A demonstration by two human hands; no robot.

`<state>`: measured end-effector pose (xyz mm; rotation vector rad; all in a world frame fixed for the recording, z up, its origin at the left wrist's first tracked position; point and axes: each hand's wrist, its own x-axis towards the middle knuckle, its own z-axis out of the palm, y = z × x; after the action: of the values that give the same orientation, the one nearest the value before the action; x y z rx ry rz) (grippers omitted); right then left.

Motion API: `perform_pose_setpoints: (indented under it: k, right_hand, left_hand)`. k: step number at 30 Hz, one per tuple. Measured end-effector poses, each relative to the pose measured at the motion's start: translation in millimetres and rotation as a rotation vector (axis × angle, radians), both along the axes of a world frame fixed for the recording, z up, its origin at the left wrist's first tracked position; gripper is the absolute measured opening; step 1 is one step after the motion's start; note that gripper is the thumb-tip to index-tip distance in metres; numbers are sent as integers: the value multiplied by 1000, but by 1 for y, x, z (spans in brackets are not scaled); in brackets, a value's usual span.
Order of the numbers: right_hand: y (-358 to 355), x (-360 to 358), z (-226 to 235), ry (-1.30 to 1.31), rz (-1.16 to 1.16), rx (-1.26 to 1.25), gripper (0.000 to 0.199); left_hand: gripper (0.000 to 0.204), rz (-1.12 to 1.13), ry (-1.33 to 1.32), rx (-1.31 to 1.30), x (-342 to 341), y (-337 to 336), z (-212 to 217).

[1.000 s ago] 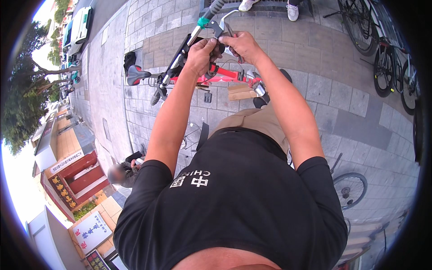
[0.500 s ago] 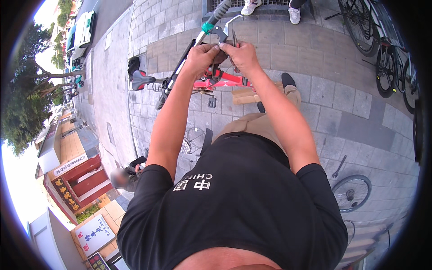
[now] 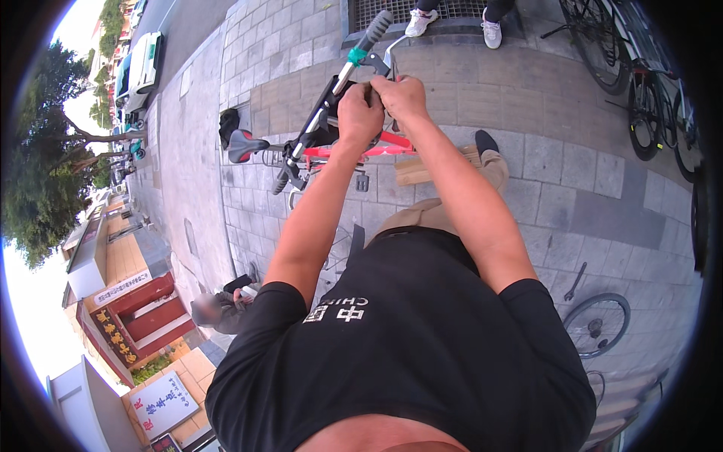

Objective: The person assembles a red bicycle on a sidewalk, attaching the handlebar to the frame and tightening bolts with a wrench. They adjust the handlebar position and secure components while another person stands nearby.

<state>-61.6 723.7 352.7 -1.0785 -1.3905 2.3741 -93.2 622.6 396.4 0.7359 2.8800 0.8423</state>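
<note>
While we lean over the red bicycle [image 3: 354, 151] standing on the paved sidewalk [image 3: 527, 98], its black saddle [image 3: 242, 145] juts out at the far left, and the frame runs rightward to the handlebar [image 3: 354, 56] with its grey grip and green band. Our left hand [image 3: 360, 114] is curled closed on a part at the stem, just below the bar, though what exactly it pinches is hidden under the fingers. Our right hand [image 3: 403, 98] sits touching it, fingers bent tight on the same spot by the silver brake lever [image 3: 392, 49]. We judge the bicycle stiff and fairly heavy, its metal tubes smooth; the rubber grip and the frame offer the surest hold. A loose wheel [image 3: 596, 325] lies on the pavement at lower right.
</note>
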Motion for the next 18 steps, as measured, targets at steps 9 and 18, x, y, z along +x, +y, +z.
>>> perform_pose_setpoints:
  k: [9, 18]
  right_hand:
    - [46, 24, 6, 154, 309, -172, 30]
    - [59, -5, 37, -206, 545, 310, 48]
  left_hand:
    - [32, -94, -645, 49, -27, -7, 25]
    - [34, -166, -541, -164, -36, -6, 40]
